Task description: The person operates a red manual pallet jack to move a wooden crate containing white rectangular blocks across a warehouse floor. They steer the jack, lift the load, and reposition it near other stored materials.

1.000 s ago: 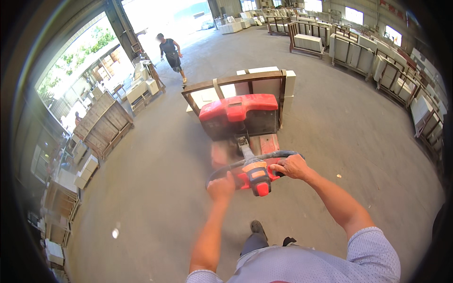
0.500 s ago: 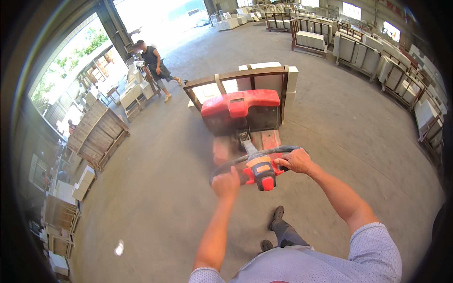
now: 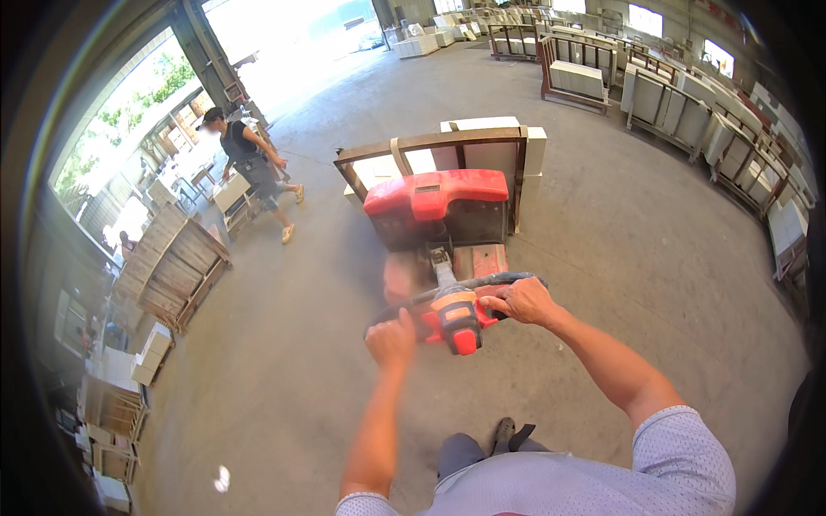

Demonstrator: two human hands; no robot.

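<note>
Both my hands are closed on the looped black handle (image 3: pixel 501 279) of a red electric pallet truck (image 3: pixel 434 196). My left hand (image 3: pixel 391 338) wraps the left side of the loop, and my right hand (image 3: pixel 527 301) grips the right side with its thumb by the red control at the centre. The control head (image 3: pixel 456 314) between them is orange and black with a red button at its near end. Beyond the red cover stands a brown frame rack (image 3: pixel 430 140) carrying pale slabs (image 3: pixel 533 150). The truck's forks are hidden beneath the load.
A person (image 3: pixel 249 163) in dark clothes walks at the left, near the load. A wooden rack (image 3: pixel 172 267) stands left, with pale blocks (image 3: pixel 153 353) nearer. Several slab racks (image 3: pixel 662 107) line the right side. Concrete floor (image 3: pixel 619 232) lies between; a bright doorway (image 3: pixel 297 43) is at the back.
The handle and both my hands have shifted slightly left. The other person has come nearer and further left. My feet have changed position in stride.
</note>
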